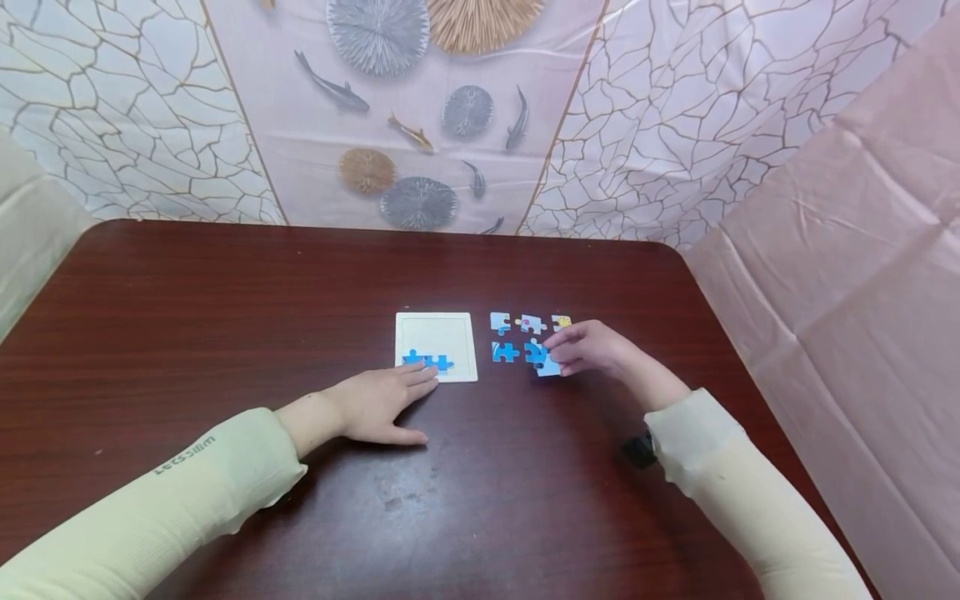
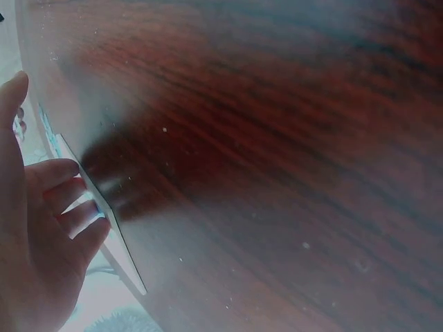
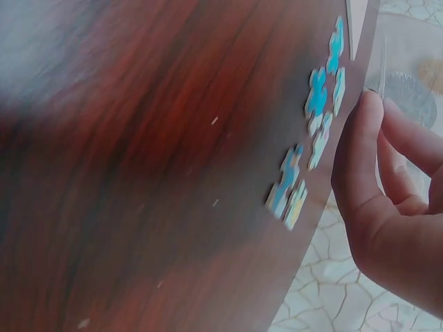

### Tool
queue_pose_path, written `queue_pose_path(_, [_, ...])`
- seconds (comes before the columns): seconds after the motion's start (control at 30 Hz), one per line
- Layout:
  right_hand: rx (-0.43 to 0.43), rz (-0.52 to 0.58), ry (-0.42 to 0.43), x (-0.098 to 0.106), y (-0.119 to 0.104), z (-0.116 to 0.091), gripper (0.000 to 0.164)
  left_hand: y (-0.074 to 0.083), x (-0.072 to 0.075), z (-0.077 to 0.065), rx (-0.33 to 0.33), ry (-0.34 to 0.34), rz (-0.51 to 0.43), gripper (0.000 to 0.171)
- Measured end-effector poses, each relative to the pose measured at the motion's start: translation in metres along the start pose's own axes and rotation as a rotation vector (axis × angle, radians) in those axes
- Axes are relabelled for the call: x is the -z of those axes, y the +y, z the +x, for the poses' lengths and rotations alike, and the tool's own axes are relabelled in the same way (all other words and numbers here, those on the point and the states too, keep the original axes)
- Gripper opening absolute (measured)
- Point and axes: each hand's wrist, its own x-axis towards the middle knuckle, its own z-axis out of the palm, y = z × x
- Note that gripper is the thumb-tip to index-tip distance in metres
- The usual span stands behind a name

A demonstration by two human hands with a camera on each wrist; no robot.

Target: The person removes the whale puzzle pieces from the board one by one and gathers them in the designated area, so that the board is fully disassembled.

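My left hand lies with straight fingers on the near edge of a white square puzzle tray. Two joined blue puzzle pieces sit in the tray's near left part, just beyond the fingertips. In the left wrist view, the fingers touch the tray's rim. My right hand pinches a light blue puzzle piece above the loose pieces. The right wrist view shows that piece edge-on between the thumb and fingertips of the hand.
Right of the tray, loose puzzle pieces lie in two rows, among them a blue one, a pinkish one and one with yellow. They rest on a dark wooden table. Patterned cloth hangs behind it.
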Motion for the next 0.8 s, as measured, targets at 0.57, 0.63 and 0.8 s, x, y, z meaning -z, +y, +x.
queue_pose_path(0.57, [-0.070, -0.036, 0.043, 0.019, 0.027, -0.013, 0.038, 0.001, 0.001, -0.001, -0.011, 0.010, -0.001, 0.078])
queue_pose_path(0.63, [-0.079, -0.039, 0.049, 0.019, 0.029, -0.014, 0.037, 0.001, 0.002, -0.001, -0.009, 0.008, -0.002, 0.078])
queue_pose_path(0.8, [-0.072, -0.042, 0.055, 0.018, 0.035, -0.013, 0.036, 0.002, 0.002, -0.001, -0.004, 0.000, -0.003, 0.078])
